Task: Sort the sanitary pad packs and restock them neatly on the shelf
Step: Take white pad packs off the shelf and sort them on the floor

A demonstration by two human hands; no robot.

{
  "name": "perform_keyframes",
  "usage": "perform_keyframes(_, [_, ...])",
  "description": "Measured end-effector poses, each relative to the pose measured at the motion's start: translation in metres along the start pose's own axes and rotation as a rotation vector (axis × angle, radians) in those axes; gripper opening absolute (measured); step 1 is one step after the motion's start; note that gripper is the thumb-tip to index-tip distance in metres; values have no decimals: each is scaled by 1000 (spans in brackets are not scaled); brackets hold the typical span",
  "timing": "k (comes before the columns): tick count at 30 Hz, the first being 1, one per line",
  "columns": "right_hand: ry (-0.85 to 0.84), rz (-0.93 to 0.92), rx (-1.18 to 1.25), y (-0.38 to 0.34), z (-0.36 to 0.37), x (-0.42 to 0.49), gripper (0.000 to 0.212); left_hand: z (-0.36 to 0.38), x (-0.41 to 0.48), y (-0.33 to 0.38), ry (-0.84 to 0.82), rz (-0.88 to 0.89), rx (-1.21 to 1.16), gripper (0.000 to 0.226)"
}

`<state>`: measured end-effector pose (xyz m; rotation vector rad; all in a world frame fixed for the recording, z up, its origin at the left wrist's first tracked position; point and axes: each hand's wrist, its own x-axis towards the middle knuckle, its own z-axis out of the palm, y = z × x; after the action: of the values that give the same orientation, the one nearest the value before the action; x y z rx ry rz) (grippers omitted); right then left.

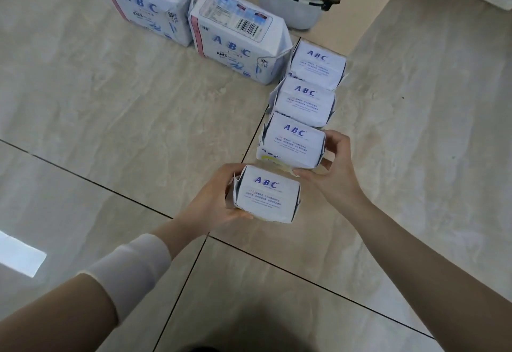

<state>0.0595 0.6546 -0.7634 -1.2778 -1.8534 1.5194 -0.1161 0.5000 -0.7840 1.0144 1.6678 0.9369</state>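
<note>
My white-sleeved left hand grips the nearest small white plastic-wrapped ABC pad pack on the beige tiled floor. My right hand pinches the next pack, apparently squaring the row.

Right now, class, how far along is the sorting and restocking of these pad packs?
Done: sorting looks nearly finished, with the two large packs side by side and the far small packs lined up by the cardboard box. In hand: the left hand grips the nearest small pack, the right hand holds the next small pack. Left: no shelf shows, so restocking seems unstarted.
</note>
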Motion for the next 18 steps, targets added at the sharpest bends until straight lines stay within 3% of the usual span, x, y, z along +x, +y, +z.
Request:
perform_keyframes(13, [-80,49,63,2,-15,-5,78,2,17,-8,27,153,75,75])
perform_keyframes(18, [-71,54,103,1,-18,-11,52,2,12,-16,44,226,117,83])
